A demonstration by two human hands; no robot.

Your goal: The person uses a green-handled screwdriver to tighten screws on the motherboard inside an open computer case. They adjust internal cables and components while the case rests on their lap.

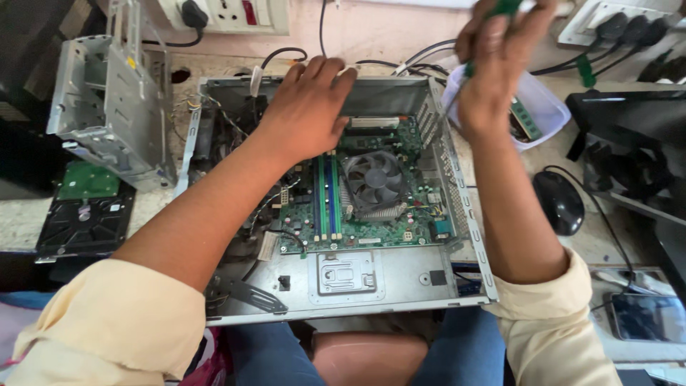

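Note:
An open desktop computer case [400, 282] lies flat in front of me. Inside it is a green motherboard [371, 207] with a round cooling fan [373, 179] on its heatsink. My left hand [307, 107] lies palm down inside the case near its far wall, fingers spread, holding nothing that I can see. My right hand [496, 61] is raised past the case's far right corner, closed around the green handle of a screwdriver [493, 14]. Its shaft runs down toward the case's right wall.
A grey metal drive cage [107, 100] stands at the left, with a hard drive [86, 211] below it. A clear plastic tub [547, 104] with small parts sits behind the right wall. A black mouse [559, 202], a phone [647, 316] and wall sockets with plugs are around.

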